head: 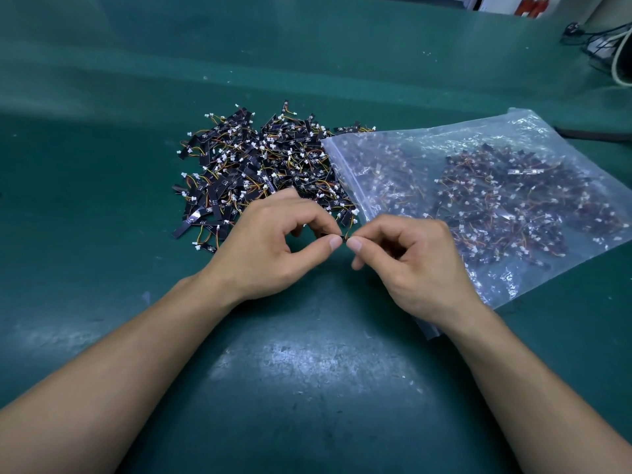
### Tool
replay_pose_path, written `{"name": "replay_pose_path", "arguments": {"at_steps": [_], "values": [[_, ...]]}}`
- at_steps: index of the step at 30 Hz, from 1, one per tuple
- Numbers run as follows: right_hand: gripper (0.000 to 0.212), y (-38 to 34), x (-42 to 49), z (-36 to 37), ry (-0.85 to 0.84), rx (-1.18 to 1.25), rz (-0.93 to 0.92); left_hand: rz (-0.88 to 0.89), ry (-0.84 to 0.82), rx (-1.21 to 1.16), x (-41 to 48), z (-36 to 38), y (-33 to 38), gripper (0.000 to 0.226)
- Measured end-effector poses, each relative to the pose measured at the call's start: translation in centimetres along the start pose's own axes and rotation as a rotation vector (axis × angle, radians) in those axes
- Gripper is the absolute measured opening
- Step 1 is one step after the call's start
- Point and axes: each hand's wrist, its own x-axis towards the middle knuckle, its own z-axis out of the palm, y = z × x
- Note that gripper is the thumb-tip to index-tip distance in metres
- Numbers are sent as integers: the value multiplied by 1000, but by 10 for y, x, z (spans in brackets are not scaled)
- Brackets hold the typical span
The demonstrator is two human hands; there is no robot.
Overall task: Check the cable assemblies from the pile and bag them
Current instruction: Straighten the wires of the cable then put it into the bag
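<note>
Cable assemblies (260,165) heaped on the green table (307,371): short black strips, orange and yellow wires, white plugs. Just in front, left hand (266,248) and right hand (410,261) pinching one dark piece (343,237) between thumbs and forefingers. Clear zip bag (513,126), part-filled, at right, mouth edge overlapping the heap. Open room near the forearms.

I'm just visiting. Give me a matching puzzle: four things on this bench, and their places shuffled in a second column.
1 pile of cable assemblies
2 zip bag
3 single cable assembly
4 green mat

A pinched between left hand and right hand
B covers the bench
C heap beyond the left hand
D lies right of the pile, part-filled

Pairs: 1-C, 2-D, 3-A, 4-B
</note>
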Motion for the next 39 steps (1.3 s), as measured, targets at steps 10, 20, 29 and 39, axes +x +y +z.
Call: {"name": "replay_pose_path", "arguments": {"at_steps": [10, 20, 29, 39], "values": [[13, -2, 0, 0, 31, 2, -35, 23, -1, -17, -1, 1, -2, 14], [8, -1, -1, 2, 71, 34, 5, 42, 49, 17, 1, 1, -1, 17], [10, 0, 0, 2, 94, 60, 23, 1, 12, -9, 1, 0, -2, 12], [4, 2, 0, 3, 92, 71, 39, 22, 60, 43, 2, 0, 0, 9]]}}
